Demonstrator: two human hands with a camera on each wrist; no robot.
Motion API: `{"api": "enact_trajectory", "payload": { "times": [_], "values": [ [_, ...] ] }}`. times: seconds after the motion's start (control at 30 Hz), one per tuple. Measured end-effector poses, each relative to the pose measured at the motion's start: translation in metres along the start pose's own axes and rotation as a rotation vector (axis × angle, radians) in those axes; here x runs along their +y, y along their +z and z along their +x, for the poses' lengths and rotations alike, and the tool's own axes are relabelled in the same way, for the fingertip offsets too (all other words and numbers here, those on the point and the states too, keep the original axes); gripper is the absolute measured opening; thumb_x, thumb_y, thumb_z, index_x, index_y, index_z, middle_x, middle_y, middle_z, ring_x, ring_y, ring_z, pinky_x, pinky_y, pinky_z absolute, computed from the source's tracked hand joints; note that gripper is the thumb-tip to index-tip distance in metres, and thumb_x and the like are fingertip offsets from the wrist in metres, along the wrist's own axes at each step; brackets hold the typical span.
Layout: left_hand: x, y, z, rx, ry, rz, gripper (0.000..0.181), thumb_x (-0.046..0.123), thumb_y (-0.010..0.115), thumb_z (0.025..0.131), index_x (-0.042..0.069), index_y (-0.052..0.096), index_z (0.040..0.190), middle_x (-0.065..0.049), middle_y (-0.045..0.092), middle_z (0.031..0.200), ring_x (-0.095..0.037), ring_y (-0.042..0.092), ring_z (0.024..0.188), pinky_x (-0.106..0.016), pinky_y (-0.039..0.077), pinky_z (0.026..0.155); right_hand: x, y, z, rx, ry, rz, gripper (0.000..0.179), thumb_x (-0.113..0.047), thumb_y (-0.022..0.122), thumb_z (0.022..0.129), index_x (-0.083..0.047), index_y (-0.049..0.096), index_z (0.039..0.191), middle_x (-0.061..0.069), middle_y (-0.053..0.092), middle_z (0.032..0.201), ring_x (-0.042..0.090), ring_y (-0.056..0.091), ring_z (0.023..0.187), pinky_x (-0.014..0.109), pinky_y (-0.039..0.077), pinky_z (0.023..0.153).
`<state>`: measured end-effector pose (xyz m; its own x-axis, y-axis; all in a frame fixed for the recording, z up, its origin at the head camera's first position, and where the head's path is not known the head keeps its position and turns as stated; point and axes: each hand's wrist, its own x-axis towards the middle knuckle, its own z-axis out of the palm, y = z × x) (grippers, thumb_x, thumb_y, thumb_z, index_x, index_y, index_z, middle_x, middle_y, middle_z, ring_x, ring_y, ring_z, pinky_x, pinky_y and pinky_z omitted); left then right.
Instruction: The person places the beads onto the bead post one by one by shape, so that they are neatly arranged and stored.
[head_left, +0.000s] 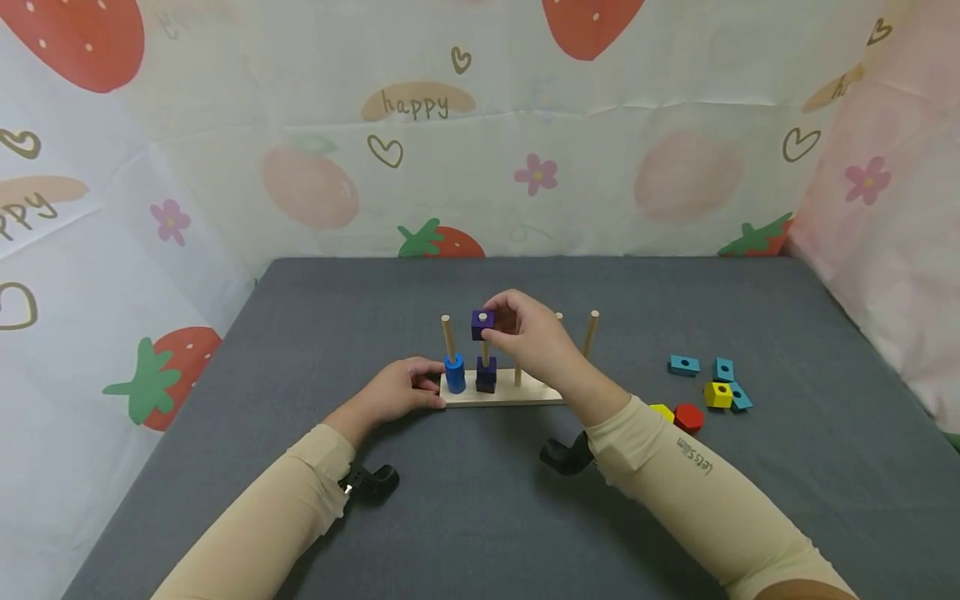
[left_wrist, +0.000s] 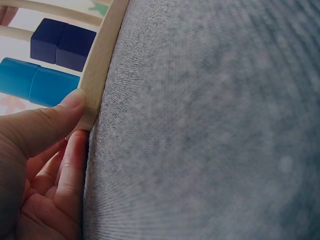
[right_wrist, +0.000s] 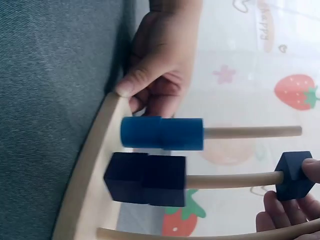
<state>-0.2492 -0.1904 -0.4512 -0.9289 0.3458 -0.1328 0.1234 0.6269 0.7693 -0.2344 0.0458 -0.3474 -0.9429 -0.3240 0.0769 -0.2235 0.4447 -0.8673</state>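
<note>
Notably, tilt could jam the apparently barely threaded purple block (head_left: 481,332) pinched by right hand (head_left: 531,335), left hand (head_left: 396,388) gripping base (head_left: 504,397) at nine o'clock.

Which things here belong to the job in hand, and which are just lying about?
Likely in the job:
- pegboard
- held purple block
- two purple blocks below it
- blue cylinders

Lying loose, perhaps for later:
- teal pieces
- yellow pieces
- red piece

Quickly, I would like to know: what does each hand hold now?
Left hand: closed, holding the left end of the wooden peg base.
Right hand: closed, pinching a purple square block at the second peg's top.
</note>
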Motion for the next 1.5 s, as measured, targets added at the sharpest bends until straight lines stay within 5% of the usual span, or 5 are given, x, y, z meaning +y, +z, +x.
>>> {"api": "enact_trajectory", "payload": {
  "times": [0.53, 1.03, 1.5],
  "values": [
    [0.000, 0.001, -0.001, 0.003, 0.014, 0.026, 0.051, 0.021, 0.075, 0.076, 0.008, 0.058, 0.122, -0.002, 0.059, 0.097, -0.011, 0.057, 0.081, -0.028, 0.044, 0.073, 0.022, 0.015, -0.003, 0.082, 0.027, 0.054, 0.056, -0.015, 0.067, 0.084, -0.011, 0.034, 0.129, 0.001, 0.059, 0.106, 0.015, 0.057, 0.095, 0.035, 0.046, 0.084],
    [-0.002, 0.001, 0.001, 0.007, 0.016, 0.024, 0.051, 0.020, 0.076, 0.075, 0.007, 0.058, 0.121, -0.003, 0.059, 0.094, -0.011, 0.058, 0.080, -0.027, 0.045, 0.072, 0.032, 0.026, -0.004, 0.115, 0.107, 0.048, 0.027, -0.014, 0.068, 0.083, -0.010, 0.055, 0.106, 0.006, 0.061, 0.105, 0.019, 0.058, 0.102, 0.038, 0.043, 0.091],
    [-0.002, 0.002, 0.000, 0.003, 0.025, 0.013, 0.052, 0.018, 0.076, 0.075, 0.005, 0.057, 0.122, -0.003, 0.061, 0.092, -0.010, 0.058, 0.079, -0.027, 0.045, 0.072, 0.046, 0.034, -0.007, 0.122, 0.104, 0.108, 0.029, -0.007, 0.067, 0.082, -0.008, 0.055, 0.109, 0.007, 0.060, 0.108, 0.022, 0.058, 0.103, 0.039, 0.041, 0.092]
  ]
}}
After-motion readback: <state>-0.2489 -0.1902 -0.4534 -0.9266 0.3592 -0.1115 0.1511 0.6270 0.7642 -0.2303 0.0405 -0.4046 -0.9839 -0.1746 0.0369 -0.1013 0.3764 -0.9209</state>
